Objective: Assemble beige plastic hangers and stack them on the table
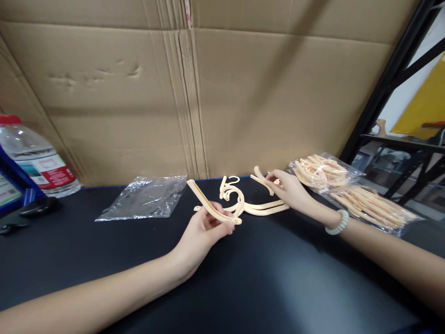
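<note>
My left hand is closed around a beige plastic hanger arm, a curved, grooved strip that tilts up to the left. Behind it, several loose hanger pieces lie on the black tabletop: hooks with curled ends and long curved arms. Farther right, my right hand has its fingertips pinched at another beige hanger piece. The fingers partly cover that piece and others behind it.
An opened clear plastic bag lies at left. Bags of hanger hooks and hanger arms are at right. A water bottle and dark small items stand far left. A cardboard wall closes the back.
</note>
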The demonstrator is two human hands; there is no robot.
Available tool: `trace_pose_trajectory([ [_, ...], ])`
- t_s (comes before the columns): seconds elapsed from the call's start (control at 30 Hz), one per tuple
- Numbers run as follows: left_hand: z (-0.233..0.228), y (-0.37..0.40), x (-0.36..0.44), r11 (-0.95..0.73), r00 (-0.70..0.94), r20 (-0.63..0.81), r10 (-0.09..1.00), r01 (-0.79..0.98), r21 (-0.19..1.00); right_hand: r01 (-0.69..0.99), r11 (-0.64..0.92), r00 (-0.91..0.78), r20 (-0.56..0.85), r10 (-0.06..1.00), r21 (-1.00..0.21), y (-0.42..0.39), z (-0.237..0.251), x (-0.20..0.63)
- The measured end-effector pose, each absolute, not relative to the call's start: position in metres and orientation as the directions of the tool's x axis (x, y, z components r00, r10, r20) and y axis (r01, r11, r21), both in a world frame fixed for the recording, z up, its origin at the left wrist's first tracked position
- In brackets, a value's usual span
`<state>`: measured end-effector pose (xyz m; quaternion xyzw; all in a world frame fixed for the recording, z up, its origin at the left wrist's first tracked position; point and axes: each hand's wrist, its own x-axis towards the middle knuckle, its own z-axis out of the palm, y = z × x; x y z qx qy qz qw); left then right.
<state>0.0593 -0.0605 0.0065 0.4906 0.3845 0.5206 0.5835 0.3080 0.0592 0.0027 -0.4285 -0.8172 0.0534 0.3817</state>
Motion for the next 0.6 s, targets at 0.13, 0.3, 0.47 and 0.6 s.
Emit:
trace_pose_trajectory([
  [0.13, 0.006, -0.06, 0.059, -0.012, 0.162, 0.053, 0.985, -0.242, 0.97, 0.506, 0.618, -0.359, 0.504, 0.786, -0.603, 0.038, 0.024, 0.306],
  [0.3, 0.006, -0.059, 0.059, -0.011, 0.167, 0.053, 0.985, -0.245, 0.97, 0.445, 0.649, -0.527, 0.406, 0.747, -0.617, 0.011, 0.042, 0.295],
  [0.47, 0.008, -0.059, 0.059, -0.015, 0.167, 0.056, 0.984, -0.24, 0.971, 0.377, 0.504, -0.505, 0.284, 0.815, -0.777, 0.004, 0.047, 0.292],
  [0.6, 0.007, -0.059, 0.057, -0.001, 0.177, 0.049, 0.983, -0.265, 0.964, 0.371, 0.473, -0.447, 0.293, 0.845, -0.799, 0.001, 0.05, 0.291],
])
